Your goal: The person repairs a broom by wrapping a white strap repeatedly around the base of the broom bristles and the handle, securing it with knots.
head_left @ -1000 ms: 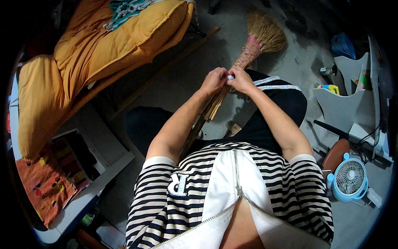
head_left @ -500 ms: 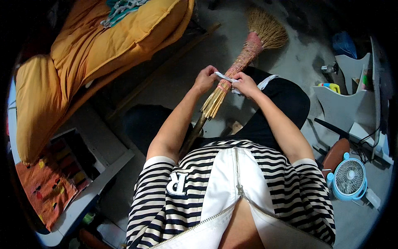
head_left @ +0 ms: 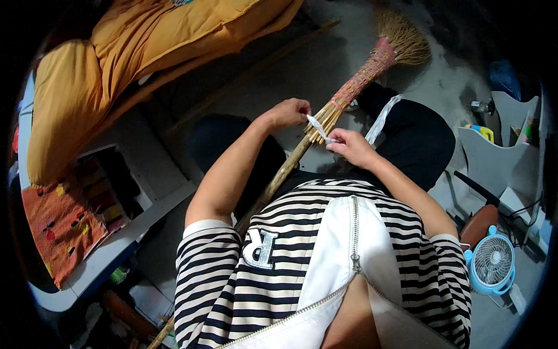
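Note:
A twig broom [head_left: 365,71] lies slantwise between my knees, its brush end pointing away to the right. Pink and tan wrapping covers its neck, and bare stalks show at the near end. From those stalks a wooden stick [head_left: 285,168] runs back toward my body. Across the stalks stretches a twisted white strip [head_left: 318,126], one part pinched in my left hand [head_left: 289,112]. My right hand [head_left: 353,146] grips the strip on the near right side of the stalks. The strip's loose tail lies over my right thigh. Whether the strip passes underneath the stalks is hidden.
An orange-yellow padded cover [head_left: 192,41] drapes over furniture at the left, above a patterned orange cloth [head_left: 64,232]. At the right are a grey open holder [head_left: 500,151] with a yellow bottle [head_left: 482,132] and a blue fan [head_left: 493,262]. A long pole [head_left: 279,58] lies beyond my hands.
The strip has shifted from the pink-wrapped neck down over the bare stalks. My right hand has come nearer to my body, so the hands are farther apart. The view has shifted slightly.

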Available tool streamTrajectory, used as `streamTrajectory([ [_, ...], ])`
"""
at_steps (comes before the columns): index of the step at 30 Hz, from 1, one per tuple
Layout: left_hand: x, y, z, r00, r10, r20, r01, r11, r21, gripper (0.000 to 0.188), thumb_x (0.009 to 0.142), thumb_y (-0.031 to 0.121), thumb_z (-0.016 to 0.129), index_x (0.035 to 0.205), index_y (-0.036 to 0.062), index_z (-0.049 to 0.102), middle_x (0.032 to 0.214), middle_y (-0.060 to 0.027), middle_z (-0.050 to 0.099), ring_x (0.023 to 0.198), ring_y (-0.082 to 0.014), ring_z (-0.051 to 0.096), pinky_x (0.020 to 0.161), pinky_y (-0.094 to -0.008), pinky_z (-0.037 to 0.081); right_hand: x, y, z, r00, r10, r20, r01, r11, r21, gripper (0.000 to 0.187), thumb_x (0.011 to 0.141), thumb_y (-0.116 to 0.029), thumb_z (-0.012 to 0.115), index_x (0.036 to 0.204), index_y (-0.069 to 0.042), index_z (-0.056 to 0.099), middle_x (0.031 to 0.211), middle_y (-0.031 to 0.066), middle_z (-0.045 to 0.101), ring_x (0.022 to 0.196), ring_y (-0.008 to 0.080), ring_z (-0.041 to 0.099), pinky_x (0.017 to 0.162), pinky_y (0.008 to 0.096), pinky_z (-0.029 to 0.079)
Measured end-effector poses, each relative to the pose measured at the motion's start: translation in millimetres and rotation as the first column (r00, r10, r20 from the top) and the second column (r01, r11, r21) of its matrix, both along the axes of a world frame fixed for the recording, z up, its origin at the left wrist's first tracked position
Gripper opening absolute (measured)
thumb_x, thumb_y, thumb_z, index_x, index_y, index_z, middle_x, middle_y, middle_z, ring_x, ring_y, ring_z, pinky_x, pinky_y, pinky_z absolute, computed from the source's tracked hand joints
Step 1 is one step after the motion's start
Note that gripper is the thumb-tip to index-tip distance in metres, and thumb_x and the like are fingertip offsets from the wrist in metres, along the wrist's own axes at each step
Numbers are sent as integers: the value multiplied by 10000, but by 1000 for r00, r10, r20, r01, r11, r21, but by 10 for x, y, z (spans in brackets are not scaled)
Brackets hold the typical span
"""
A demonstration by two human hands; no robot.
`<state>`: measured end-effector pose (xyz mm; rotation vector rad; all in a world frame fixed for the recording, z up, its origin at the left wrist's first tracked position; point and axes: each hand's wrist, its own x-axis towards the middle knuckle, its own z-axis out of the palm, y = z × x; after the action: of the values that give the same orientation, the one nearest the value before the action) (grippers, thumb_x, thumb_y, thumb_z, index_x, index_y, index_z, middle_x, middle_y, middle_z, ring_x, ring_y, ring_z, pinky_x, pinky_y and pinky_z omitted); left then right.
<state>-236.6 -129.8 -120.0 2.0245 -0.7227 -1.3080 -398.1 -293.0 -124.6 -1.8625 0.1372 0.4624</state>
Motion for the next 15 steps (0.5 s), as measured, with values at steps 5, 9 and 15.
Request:
streamTrajectory([
  [5, -108, 200, 404, 974, -192, 116, 166, 964, 207, 162, 753, 105, 566, 897, 32, 581, 828, -113, 607, 789, -209, 564, 707, -338, 439, -61, 175, 118, 987, 105, -125, -77, 974, 213, 166, 775, -143, 611, 861, -3, 585, 705, 65, 601, 645, 116, 547, 616, 261, 435],
  [9, -259, 440, 390, 992, -20, 127, 16, 999, 31, 132, 748, 49, 565, 876, 16, 572, 789, -112, 603, 728, -197, 561, 678, -322, 447, -55, 192, 332, 996, 82, 20, -84, 987, 137, 154, 782, -142, 598, 858, -8, 589, 715, 71, 599, 656, 126, 552, 617, 267, 437],
  [15, -412, 373, 333, 993, 105, 47, -102, 992, -71, 80, 777, 41, 581, 854, 29, 566, 692, -41, 548, 647, -138, 507, 622, -293, 428, 191, -122, 599, 975, 5, 221, 41, 978, -204, 152, 792, -161, 577, 866, -29, 585, 745, 134, 607, 681, 243, 595, 614, 329, 451],
])
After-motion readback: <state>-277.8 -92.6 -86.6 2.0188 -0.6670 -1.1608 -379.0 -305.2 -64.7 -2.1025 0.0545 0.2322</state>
